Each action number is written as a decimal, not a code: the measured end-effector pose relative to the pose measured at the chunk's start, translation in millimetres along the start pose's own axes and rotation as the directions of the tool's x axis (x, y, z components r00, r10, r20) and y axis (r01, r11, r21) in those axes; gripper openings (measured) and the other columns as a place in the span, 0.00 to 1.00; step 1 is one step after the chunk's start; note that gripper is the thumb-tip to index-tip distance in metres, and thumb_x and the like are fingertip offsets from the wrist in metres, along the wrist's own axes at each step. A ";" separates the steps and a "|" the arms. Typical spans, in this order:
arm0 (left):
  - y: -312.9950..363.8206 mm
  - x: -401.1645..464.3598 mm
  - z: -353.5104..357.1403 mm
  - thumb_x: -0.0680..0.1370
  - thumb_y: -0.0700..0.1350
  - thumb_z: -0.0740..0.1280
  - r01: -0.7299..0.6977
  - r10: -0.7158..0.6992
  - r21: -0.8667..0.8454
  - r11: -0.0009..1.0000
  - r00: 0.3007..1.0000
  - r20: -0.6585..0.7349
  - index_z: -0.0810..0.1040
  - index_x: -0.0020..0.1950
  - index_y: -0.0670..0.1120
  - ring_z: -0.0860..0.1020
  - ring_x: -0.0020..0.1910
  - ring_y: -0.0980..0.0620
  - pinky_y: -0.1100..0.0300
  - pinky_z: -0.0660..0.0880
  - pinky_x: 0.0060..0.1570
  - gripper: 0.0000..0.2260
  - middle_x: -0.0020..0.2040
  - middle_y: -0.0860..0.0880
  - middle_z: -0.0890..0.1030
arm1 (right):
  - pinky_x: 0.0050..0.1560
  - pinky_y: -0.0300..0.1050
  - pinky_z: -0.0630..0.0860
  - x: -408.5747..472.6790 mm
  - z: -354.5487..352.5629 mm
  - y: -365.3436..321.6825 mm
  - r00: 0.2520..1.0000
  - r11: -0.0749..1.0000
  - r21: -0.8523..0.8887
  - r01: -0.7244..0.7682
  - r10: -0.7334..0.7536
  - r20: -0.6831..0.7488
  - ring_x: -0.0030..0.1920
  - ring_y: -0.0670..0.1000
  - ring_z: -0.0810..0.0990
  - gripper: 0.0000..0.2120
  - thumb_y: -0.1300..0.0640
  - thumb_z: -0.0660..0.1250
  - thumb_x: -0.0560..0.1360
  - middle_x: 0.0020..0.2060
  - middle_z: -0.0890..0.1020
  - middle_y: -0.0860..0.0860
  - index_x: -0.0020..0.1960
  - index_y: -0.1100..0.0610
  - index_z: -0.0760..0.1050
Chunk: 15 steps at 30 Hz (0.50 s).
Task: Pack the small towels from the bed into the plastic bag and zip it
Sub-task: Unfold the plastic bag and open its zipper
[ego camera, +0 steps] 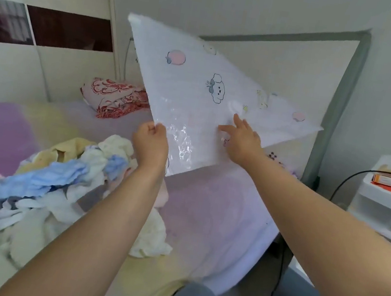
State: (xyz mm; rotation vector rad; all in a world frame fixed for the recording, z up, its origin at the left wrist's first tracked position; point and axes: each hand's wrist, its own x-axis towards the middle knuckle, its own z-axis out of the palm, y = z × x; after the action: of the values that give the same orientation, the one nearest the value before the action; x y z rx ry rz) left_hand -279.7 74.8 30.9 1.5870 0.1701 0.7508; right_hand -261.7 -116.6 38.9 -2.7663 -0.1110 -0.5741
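Observation:
A flat, translucent plastic bag [198, 90] with cartoon prints is held up in the air above the bed. My left hand [150, 145] grips its lower left edge with curled fingers. My right hand [242, 138] lies against the bag's lower middle with fingers stretched out, touching the plastic. A heap of small towels [58, 178] in blue, white and pale yellow lies on the bed at lower left, partly behind my left forearm.
The bed [217, 214] has a pink and yellow sheet. A folded red-patterned quilt [113, 96] lies at its far end. A grey bed rail [342, 93] stands on the right. White drawers [389, 202] with boxes and a black cable are at far right.

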 end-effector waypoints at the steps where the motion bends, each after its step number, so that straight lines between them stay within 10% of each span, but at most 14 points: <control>1: -19.7 -2.5 6.7 0.78 0.39 0.61 0.061 -0.061 -0.005 0.998 0.998 -0.010 0.67 0.35 0.43 0.62 0.29 0.53 0.68 0.61 0.23 0.11 0.28 0.51 0.64 | 0.73 0.50 0.57 -0.6 13.8 -3.5 1.000 0.991 0.134 0.019 -0.020 0.010 0.75 0.53 0.59 0.25 0.67 0.54 0.77 0.77 0.58 0.54 0.71 0.49 0.68; 5: -80.5 -25.4 38.5 0.78 0.35 0.60 0.190 -0.185 -0.080 0.978 0.980 0.073 0.78 0.56 0.41 0.76 0.44 0.52 0.77 0.68 0.31 0.11 0.46 0.50 0.80 | 0.53 0.39 0.73 -7.4 66.6 -31.5 0.974 0.718 0.690 -0.098 -0.072 0.213 0.51 0.48 0.78 0.11 0.59 0.62 0.79 0.51 0.82 0.51 0.59 0.56 0.79; 8: -118.1 -38.4 59.5 0.80 0.39 0.58 0.358 -0.316 -0.132 0.924 0.911 0.264 0.76 0.65 0.50 0.79 0.48 0.53 0.68 0.76 0.42 0.16 0.55 0.49 0.82 | 0.49 0.41 0.77 0.5 99.0 -28.9 0.936 0.696 0.676 -0.241 -0.017 0.351 0.44 0.49 0.79 0.12 0.50 0.65 0.78 0.43 0.82 0.52 0.50 0.59 0.81; 11: -149.0 -43.5 64.0 0.81 0.43 0.59 0.440 -0.378 -0.122 0.890 0.860 0.344 0.82 0.48 0.49 0.78 0.38 0.51 0.62 0.76 0.37 0.11 0.41 0.48 0.81 | 0.39 0.32 0.75 5.9 119.6 -11.0 0.912 0.710 0.626 -0.322 0.057 0.405 0.41 0.50 0.82 0.11 0.53 0.69 0.76 0.40 0.83 0.53 0.41 0.60 0.81; 15: -173.9 -41.5 58.9 0.78 0.39 0.65 0.513 -0.452 -0.087 0.854 0.814 0.365 0.81 0.56 0.41 0.78 0.37 0.51 0.62 0.77 0.36 0.09 0.43 0.44 0.83 | 0.48 0.47 0.78 2.5 141.8 0.1 0.855 0.664 0.594 -0.454 0.137 0.501 0.38 0.52 0.82 0.06 0.60 0.72 0.73 0.37 0.82 0.56 0.42 0.63 0.80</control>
State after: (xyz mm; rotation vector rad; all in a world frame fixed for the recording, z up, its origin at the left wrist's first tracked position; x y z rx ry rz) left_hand -224.6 35.5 -144.8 1.3855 0.2410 0.0862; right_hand -206.2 -71.5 -83.6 -2.0279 0.0436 0.1611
